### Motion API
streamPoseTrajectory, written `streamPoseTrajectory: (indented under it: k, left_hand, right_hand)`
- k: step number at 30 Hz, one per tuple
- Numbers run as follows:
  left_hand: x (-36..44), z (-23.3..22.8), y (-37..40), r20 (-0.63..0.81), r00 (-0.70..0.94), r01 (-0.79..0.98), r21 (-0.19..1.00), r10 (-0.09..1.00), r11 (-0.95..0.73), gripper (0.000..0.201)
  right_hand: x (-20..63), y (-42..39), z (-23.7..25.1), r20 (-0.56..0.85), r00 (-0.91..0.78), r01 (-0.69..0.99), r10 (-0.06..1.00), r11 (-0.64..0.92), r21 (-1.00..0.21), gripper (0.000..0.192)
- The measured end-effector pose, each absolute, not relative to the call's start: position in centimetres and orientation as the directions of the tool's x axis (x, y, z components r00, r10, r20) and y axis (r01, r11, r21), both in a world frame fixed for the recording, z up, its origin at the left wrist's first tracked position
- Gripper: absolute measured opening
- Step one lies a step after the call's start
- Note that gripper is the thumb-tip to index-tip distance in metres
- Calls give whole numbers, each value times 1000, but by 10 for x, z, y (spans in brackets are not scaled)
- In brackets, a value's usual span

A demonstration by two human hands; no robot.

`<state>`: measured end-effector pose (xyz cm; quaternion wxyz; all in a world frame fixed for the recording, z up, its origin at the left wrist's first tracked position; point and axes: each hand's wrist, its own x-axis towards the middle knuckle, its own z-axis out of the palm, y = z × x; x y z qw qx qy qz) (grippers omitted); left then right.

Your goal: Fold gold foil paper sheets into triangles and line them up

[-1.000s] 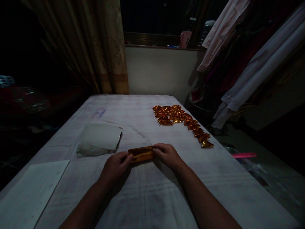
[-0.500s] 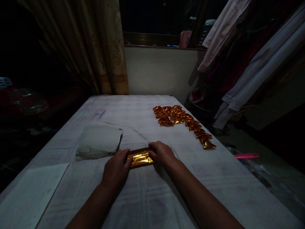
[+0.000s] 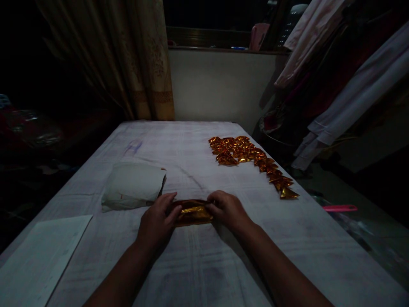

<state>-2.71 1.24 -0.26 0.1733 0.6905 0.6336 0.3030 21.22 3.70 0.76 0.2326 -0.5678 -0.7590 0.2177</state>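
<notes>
Dim room, pale checked cloth (image 3: 194,268). Gold foil piece (image 3: 194,214) sits between both hands, near mid-cloth. Right hand (image 3: 228,209) pinches its right end; left hand (image 3: 157,219) has thumb at the left end, grip unclear. Probably mid-fold; next move likely calls for even pressure.

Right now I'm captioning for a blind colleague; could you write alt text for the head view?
A person's left hand and right hand hold opposite ends of a shiny gold foil piece over a checked cloth. Pointed foil pieces lie beyond, to the right; a whitish packet lies left.
</notes>
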Motion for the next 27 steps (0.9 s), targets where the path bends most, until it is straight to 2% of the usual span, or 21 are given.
streamPoseTrajectory:
  k: [3, 8, 13, 27]
  left_hand:
    - [-25, -3, 12, 119, -30, 619, 782, 992, -75, 34]
    - [-16, 1, 8, 37, -98, 454, 891, 994, 11, 32]
    - [-17, -1, 6, 3, -112, 423, 905, 994, 45, 32]
    - [-20, 2, 6, -28, -78, 422, 905, 997, 58, 32]
  right_hand:
    - [218, 31, 0, 125, -248, 660, 961, 262, -704, 11]
    - [219, 29, 1, 101, -267, 507, 958, 228, -831, 14]
    - [222, 30, 2, 126, -264, 417, 956, 231, -879, 23]
    - [221, 28, 2, 91, -224, 407, 970, 178, -896, 13]
